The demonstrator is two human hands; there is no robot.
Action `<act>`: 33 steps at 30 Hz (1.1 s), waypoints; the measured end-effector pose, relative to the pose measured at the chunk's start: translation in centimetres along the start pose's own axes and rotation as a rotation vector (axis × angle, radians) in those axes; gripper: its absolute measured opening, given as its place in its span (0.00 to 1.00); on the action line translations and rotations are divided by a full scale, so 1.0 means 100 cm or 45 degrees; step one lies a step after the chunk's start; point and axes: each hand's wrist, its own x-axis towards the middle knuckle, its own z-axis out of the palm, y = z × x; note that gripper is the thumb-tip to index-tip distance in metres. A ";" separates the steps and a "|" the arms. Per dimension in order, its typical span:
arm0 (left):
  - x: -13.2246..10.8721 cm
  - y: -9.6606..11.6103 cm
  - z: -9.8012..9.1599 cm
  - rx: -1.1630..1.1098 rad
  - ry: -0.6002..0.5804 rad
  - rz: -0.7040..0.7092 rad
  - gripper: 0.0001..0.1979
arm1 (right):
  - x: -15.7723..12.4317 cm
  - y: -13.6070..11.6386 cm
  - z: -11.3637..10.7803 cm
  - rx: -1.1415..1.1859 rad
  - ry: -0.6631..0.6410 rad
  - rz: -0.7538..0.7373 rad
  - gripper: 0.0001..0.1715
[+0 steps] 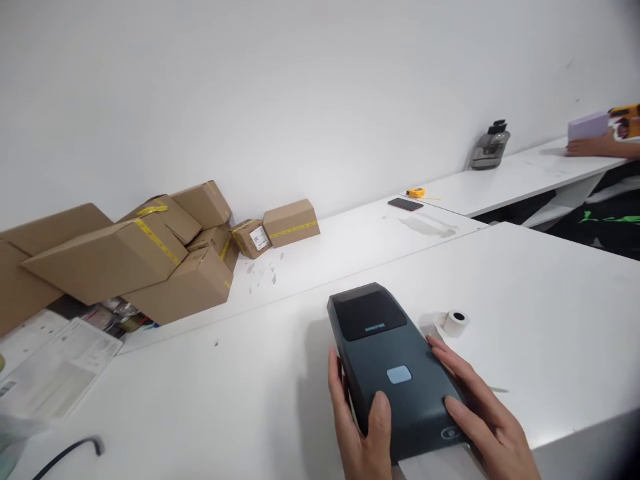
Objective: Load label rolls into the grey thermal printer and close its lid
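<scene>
A dark grey-green label printer (395, 360) with a dark window and a pale blue button is held tilted above the white table. My left hand (361, 433) grips its left side, thumb on the top face. On its right side my right hand (493, 420) is closed round it, fingers along the edge and thumb near the lower right corner. A white sheet (440, 465) shows under the printer's near end, partly hidden. Just beyond my right fingers, a small roll of white labels (456, 323) lies on the table.
Several cardboard boxes (165, 247) are heaped at the left, near clear plastic packaging (65, 367) and a black cable (70, 457). Along the back are a phone (405, 204), a yellow tape measure (416, 193) and a grey bottle (491, 148). Another person's hand (595, 145) holds a lilac box (587, 127).
</scene>
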 end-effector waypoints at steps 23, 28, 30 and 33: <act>-0.009 -0.009 0.008 0.009 0.138 -0.041 0.43 | -0.003 0.007 -0.002 0.293 -0.260 0.305 0.43; -0.008 -0.009 0.010 -0.051 0.165 0.091 0.42 | -0.005 0.007 0.001 0.215 -0.249 0.191 0.40; -0.004 -0.003 0.010 -0.098 0.164 0.130 0.42 | -0.003 0.003 0.000 0.193 -0.271 0.152 0.39; -0.008 0.006 0.008 -0.144 0.121 0.126 0.43 | 0.000 -0.009 0.000 0.141 -0.251 0.089 0.39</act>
